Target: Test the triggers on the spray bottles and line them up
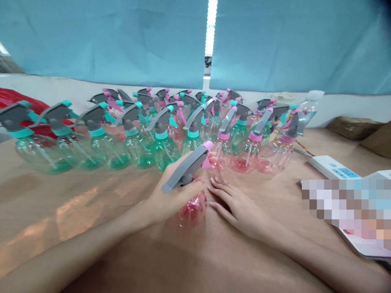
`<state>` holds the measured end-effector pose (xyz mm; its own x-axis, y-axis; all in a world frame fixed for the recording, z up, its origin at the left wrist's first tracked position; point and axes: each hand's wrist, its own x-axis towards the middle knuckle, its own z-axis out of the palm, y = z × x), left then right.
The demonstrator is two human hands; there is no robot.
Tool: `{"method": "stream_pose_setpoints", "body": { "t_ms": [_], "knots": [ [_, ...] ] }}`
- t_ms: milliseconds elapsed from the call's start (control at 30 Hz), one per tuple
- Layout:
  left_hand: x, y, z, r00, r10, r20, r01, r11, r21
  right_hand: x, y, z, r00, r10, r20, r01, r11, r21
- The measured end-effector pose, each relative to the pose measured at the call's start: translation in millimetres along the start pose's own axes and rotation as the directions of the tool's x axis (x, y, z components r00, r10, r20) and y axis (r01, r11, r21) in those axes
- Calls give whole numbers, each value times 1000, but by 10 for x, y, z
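Brown table (pixel 139 264) carries rows of spray bottles (pixel 137 152), trigger heads (pixel 130 116) already fitted, beyond the left hand (pixel 171 199), which grasps a pink-nozzled spray bottle (pixel 192 211), likewise fitted; the right hand (pixel 241 205) lies empty beside it.

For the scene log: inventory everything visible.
Held spray bottle: one, pink, front centre
Front-row green bottles: six, left to centre
Front-row pink bottles: three, right of centre
Rear bottles: uncountable, green and pink, behind
Capped bottle: one, clear, back right
Panelled box: one, white, right
Flat object: one, mostly pixelated, right
Brown objects: two, back right
Red fabric: one, back left
Curtain: two panels, blue, background
Wall: one, white, below curtain
Table: one, brown, underneath
Left hand: one, gripping held bottle
Right hand: one, on table
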<state>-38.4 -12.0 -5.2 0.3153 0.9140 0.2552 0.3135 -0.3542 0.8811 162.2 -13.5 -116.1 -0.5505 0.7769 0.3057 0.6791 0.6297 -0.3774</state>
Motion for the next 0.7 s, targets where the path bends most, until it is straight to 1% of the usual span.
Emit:
{"method": "stream_pose_setpoints", "body": {
  "t_ms": [100,200,400,567,700],
  "knots": [
    [-4,8,-3,1000,-15,-1,15,1000,14,3,-1,-5,1000,0,-2,0,1000,2],
    [-9,18,4,1000,5,3,-5,1000,22,7,0,-6,1000,-2,2,2,1000,-13],
    [-1,40,12,999,29,-36,-28,999,41,4,8,5,1000,-4,9,4,1000,-20],
    [-33,58,-25,1000,7,6,-8,997,75,-7,6,9,1000,-3,-26,4,1000,13],
    [-53,63,-51,1000,1,6,-1,997,73,-3,2,8,1000,-10,-14,10,1000,3]
  ]
}}
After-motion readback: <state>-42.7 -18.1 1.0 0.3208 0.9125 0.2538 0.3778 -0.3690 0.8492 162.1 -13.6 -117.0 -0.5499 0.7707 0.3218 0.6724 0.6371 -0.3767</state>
